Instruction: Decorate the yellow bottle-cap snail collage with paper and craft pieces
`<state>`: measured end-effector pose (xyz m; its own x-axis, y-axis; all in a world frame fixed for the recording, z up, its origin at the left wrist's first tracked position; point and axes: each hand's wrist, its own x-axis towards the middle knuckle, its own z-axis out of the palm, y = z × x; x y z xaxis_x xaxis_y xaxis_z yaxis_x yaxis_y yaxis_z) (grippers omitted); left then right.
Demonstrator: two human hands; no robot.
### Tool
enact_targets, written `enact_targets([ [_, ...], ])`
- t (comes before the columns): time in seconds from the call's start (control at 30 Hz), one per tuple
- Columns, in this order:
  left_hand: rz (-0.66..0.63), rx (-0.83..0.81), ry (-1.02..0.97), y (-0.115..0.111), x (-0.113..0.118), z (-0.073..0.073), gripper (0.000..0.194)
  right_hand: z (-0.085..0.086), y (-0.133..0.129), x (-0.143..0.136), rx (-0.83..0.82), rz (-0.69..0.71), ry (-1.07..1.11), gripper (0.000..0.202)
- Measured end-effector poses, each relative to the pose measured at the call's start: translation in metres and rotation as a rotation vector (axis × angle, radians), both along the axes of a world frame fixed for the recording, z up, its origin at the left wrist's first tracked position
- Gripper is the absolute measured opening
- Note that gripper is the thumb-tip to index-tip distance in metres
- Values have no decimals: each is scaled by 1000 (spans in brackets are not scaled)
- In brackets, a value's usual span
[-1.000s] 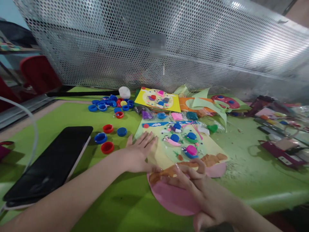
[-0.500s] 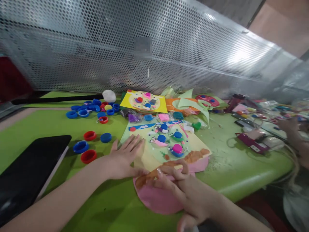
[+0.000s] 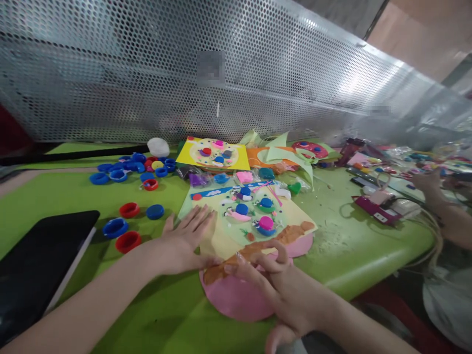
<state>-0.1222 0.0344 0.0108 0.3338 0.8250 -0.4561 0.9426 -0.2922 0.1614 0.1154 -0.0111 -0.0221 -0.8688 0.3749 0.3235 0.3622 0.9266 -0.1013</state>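
Observation:
My left hand (image 3: 188,243) lies flat with fingers spread on the left edge of a pale yellow paper sheet (image 3: 295,219). Blue and pink bottle caps (image 3: 266,223) and small clay shapes decorate that sheet. Along its near edge runs a strip of brown modelling clay (image 3: 221,271). My right hand (image 3: 291,290) touches this strip with its fingertips, the fingers bent and apart, gripping nothing. Beneath the sheet's near edge a round pink piece (image 3: 239,300) sticks out. The fingertips of my right hand partly cover the clay.
Loose red and blue bottle caps (image 3: 129,241) lie left, beside a black tablet-like slab (image 3: 40,265). Behind the sheet are bagged clay (image 3: 199,179) and a yellow card (image 3: 184,157), before a perforated metal panel (image 3: 165,78). Another person's hand (image 3: 427,187) is at right, near a maroon box (image 3: 379,211).
The whole view has shifted a little, so things sit slightly further left. My right fingertips have moved slightly along the brown clay; my left hand stays flat on the sheet.

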Motion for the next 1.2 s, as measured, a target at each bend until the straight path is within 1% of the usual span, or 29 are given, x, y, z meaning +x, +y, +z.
enact_targets([
  [0.2, -11, 8, -14, -1, -1, 0, 98, 5, 3, 9, -82, 2, 31, 86],
  [0.3, -20, 7, -16, -2, -2, 0, 97, 5, 7, 12, -88, -17, 23, 86],
  [0.47, -19, 11, -12, -2, -2, 0, 96, 5, 6, 9, -100, -22, -18, 85],
  [0.63, -10, 12, -21, -1, -2, -1, 98, 6, 3, 10, -74, -40, -52, 85],
  [0.83, -12, 18, -17, 0, -1, -1, 97, 10, 8, 15, 18, -22, -109, 80],
  [0.9, -18, 29, -26, 0, -1, -1, 97, 12, 9, 17, 11, -23, -117, 83],
  [1.03, -25, 44, -31, -1, -2, -1, 96, 10, 9, 19, -4, -43, -60, 85],
  [1.2, -21, 41, -51, 0, -3, -2, 95, 5, 6, 14, -47, 9, -115, 85],
])
